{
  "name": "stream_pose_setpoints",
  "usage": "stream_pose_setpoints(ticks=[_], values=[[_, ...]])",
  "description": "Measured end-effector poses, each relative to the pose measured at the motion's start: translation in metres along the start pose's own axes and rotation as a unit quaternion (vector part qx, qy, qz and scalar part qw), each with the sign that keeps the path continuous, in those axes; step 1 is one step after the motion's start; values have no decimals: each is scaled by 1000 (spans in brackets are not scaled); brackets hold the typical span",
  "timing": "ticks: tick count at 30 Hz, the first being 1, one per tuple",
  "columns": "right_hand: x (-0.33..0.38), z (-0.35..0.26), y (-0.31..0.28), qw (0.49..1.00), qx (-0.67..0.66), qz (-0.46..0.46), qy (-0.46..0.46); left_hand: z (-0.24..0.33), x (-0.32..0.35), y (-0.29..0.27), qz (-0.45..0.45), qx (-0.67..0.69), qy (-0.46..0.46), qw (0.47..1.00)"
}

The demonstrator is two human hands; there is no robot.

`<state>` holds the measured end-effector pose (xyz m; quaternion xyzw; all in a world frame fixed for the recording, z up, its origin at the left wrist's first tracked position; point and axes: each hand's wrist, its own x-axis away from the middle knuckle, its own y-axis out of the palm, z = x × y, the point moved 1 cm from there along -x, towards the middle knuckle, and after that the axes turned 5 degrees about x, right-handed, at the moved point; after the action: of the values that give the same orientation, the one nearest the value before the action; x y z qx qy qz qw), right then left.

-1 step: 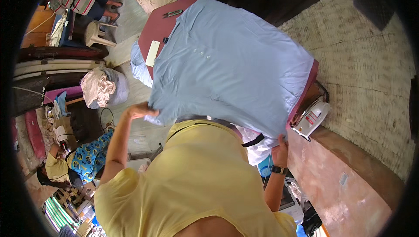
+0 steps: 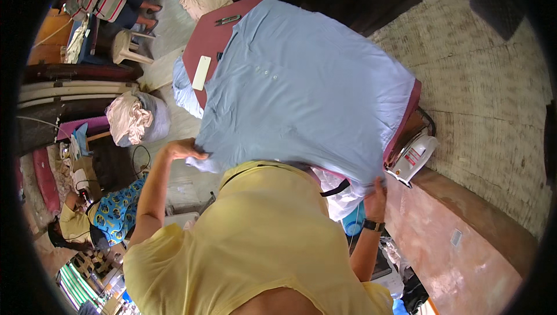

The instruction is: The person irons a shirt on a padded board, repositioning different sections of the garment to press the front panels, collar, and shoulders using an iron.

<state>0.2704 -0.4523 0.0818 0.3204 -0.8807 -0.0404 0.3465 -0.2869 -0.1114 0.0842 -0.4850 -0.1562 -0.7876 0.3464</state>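
A light blue shirt (image 2: pixel 301 83) with a short row of small buttons lies spread over a dark red padded board (image 2: pixel 223 36). At its near left corner, my left hand (image 2: pixel 184 149) is closed on the cloth. My right hand (image 2: pixel 376 194), with a dark watch at the wrist, grips the near right corner. Between my hands, the shirt's near edge runs close to my body. Beyond the left hand, a pale blank-looking tag (image 2: pixel 201 73) and thread snips (image 2: pixel 227 20) lie on the bare part of the board. The fingertips of both hands are partly hidden by cloth.
A white iron (image 2: pixel 413 158) stands off the board's right end, by a ledge. On the floor at left sit a bundle of pale cloth (image 2: pixel 130 119) and a plastic stool (image 2: pixel 129 48). Two other people are at left, one seated in blue patterned clothing (image 2: pixel 120 210).
Very little differs. My left hand has shifted slightly left and down with the cloth, and the shirt's near edge sits a bit closer to my body.
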Motion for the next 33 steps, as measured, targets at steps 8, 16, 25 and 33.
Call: stream_pose_setpoints(ticks=[8, 16, 25, 33], values=[[-109, -179, 88, 978, 49, -55, -195, 205, -9, -106, -10, 242, 396, 886], [-154, -416, 177, 921, -39, -89, -378, 503, 67, -45, -57, 228, 564, 792], [-115, -341, 122, 960, 9, -11, -281, 408, 99, -38, -235, 138, 555, 786], [-95, -73, 29, 973, 190, 109, -66, 160, -8, -39, 45, 311, 267, 911]])
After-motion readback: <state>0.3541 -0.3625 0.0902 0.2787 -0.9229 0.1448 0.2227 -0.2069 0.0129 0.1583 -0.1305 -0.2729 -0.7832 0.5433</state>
